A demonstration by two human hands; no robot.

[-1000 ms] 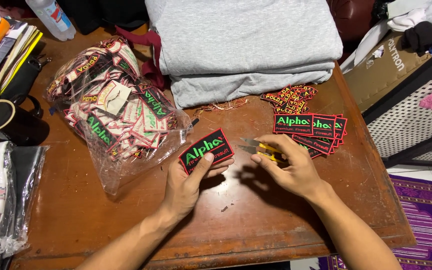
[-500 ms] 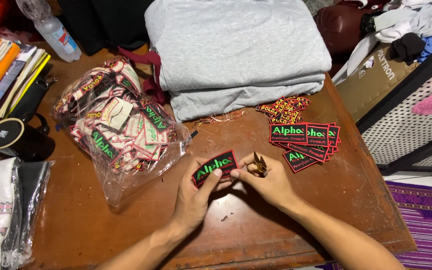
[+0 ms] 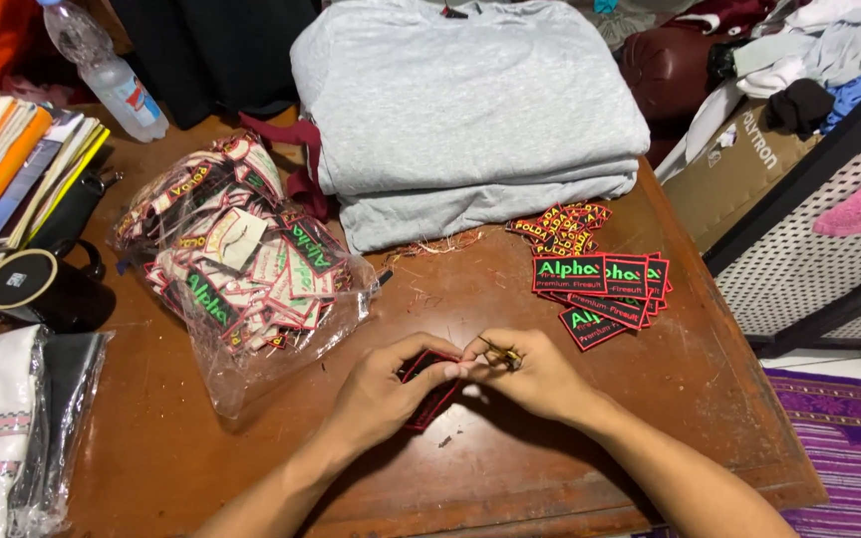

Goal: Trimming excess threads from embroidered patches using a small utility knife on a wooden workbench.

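Note:
My left hand (image 3: pixel 386 389) grips a black patch with a red border (image 3: pixel 429 392), mostly hidden under its fingers, just above the wooden table (image 3: pixel 251 448). My right hand (image 3: pixel 535 377) holds small yellow-handled snips (image 3: pixel 502 354) at the patch's upper edge, fingertips of both hands touching. A stack of like patches with green lettering (image 3: pixel 600 284) lies just beyond my right hand. Further back sits a small heap of red and yellow patches (image 3: pixel 560 224).
A clear plastic bag full of patches (image 3: pixel 241 269) lies at left. Folded grey shirts (image 3: pixel 470 120) fill the table's far side. Books (image 3: pixel 12 169), a black mug (image 3: pixel 37 289), a water bottle (image 3: pixel 107 70) and bagged cloth (image 3: pixel 12 428) stand left. A mesh rack (image 3: pixel 829 249) is right.
My left hand has pulled the patch nearer and turned it so its lettering is hidden. My right hand came in from the stack with the snips to the patch's edge.

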